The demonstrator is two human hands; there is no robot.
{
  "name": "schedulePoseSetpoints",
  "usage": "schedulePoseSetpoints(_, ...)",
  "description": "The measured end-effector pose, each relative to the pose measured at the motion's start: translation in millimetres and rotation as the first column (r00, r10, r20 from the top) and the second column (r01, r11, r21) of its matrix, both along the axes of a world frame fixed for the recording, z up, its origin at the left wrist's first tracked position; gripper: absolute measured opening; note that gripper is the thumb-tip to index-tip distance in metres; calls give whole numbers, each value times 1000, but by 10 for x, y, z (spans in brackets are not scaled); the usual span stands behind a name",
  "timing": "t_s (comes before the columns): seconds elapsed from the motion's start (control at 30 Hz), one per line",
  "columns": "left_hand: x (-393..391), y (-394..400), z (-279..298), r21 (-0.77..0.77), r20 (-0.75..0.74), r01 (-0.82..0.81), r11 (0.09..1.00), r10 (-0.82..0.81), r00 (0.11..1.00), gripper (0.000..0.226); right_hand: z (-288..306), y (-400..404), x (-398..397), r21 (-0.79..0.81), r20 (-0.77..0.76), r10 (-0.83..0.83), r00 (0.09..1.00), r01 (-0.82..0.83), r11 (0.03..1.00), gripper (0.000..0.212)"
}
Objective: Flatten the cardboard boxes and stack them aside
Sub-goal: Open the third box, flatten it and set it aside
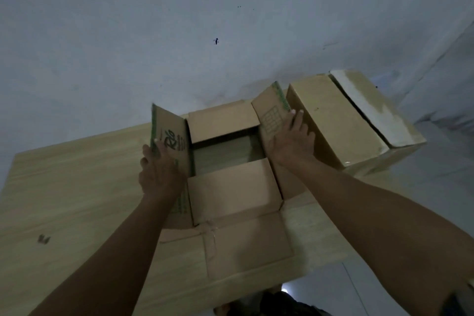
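**Cardboard box open on table, both hands on its side flaps**

Cardboard box (pixel 230 174) sits on the wooden table (pixel 77 187), dead centre ahead of me, top open, all four flaps up or splayed. Long axis runs away from me, near edge to far edge. Near flap (pixel 230 187) and far flap (pixel 223 120) lie partly over the opening; interior visible between them, appears empty.

L hand (pixel 159 169) is on the left flap (pixel 171 141), thumb outside, fingers curled over the flap's edge, so gripping it. R hand (pixel 292 141) lies flat against the right flap (pixel 272 115), fingers straight and spread, pressing not pinching. Flaps stand roughly upright, one each side of the opening.

Key relation: box lies between the two hands, each abt equally near its own flap; neither arm favoured. My read: next move needs both flaps pushed outward and down, away from centre, before walls can collapse.

Second box (pixel 346 120), closed, sits just beside the R hand at the table's far right corner, not yet flattened. No flattened stack in view. Risk, as I judge: R flap swinging out may foul that box.
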State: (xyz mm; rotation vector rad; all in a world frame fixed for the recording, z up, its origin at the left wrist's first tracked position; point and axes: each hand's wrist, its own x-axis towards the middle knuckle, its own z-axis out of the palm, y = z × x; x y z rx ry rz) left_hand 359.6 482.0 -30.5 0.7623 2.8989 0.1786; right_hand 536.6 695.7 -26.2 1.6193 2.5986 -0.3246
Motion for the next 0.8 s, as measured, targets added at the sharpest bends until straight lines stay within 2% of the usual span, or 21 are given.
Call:
schedulePoseSetpoints(0.1,-60,-11,-146,-86,-72,-19,996,12,997,98,-125,76,56,-40,51,-13,999,16,999,98)
schedulePoseSetpoints(0.17,-82,25,-249,-155,-69,-54,986,44,997,107,-214,96,38,-88,118,12,993,-2,996,98)
schedulePoseSetpoints(0.23,-80,68,-362,-176,7,-85,981,88,996,111,-285,41,-37,-197,125,43,991,-18,980,99)
schedulePoseSetpoints(0.3,-103,125,-477,-117,149,-125,985,142,979,109,-384,-23,-139,-318,46,6,999,9,948,92)
schedulePoseSetpoints(0.4,-188,173,-597,-13,229,-206,979,203,952,97,-516,-8,-192,-329,-90,-46,995,14,944,58)
schedulePoseSetpoints(0.47,-239,190,-633,9,220,-208,978,201,955,75,-516,56,-194,-371,-141,-88,986,29,928,41)
schedulePoseSetpoints(0.53,-288,214,-651,7,277,-194,981,184,943,48,-484,144,-206,-445,-130,-116,985,47,894,36)
schedulePoseSetpoints(0.6,-341,216,-668,63,410,-192,979,150,900,35,-471,207,-247,-510,-118,-123,985,46,859,39)
schedulePoseSetpoints(0.67,-389,180,-688,129,502,-202,971,112,857,34,-471,238,-281,-562,-129,-137,982,41,826,42)
schedulePoseSetpoints(0.73,-424,134,-692,168,512,-195,966,83,855,35,-449,231,-298,-592,-127,-158,979,52,804,43)
schedulePoseSetpoints(0.8,-460,117,-660,163,485,-182,970,82,870,33,-452,188,-309,-577,-131,-158,979,55,815,35)
